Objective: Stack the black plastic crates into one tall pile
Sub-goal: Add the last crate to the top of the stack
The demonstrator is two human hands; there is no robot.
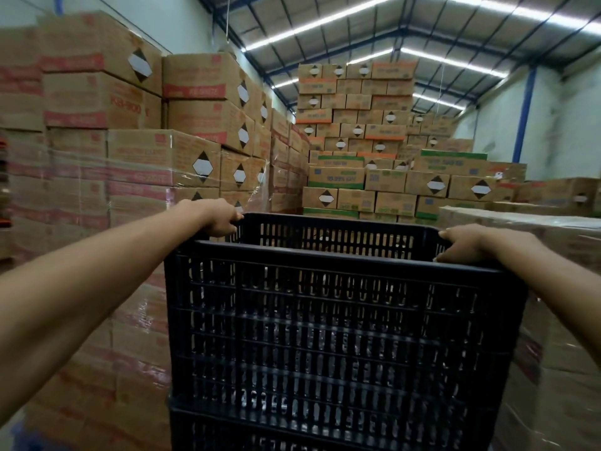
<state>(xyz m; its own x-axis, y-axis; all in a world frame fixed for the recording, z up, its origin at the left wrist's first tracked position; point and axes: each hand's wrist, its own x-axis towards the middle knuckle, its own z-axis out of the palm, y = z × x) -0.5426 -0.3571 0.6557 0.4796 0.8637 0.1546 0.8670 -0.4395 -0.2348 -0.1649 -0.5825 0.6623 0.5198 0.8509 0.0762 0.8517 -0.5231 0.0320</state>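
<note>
Top black slotted plastic crate [341, 320] at 6 o'clock, on lower crate [292, 431] | left hand [221, 219], right hand [468, 244] closed around rim corners | to be lowered level, edges aligned, before grip is released

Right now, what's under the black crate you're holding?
Another black crate sits directly beneath the top crate, which the left hand and right hand grip by its rim. Anything lower is out of frame.

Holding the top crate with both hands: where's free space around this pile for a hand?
Free: inside the top crate, which looks empty, and above its rim between the left hand and right hand. Crowded: wrapped cartons press close at left, a wrapped pallet at right.
</note>
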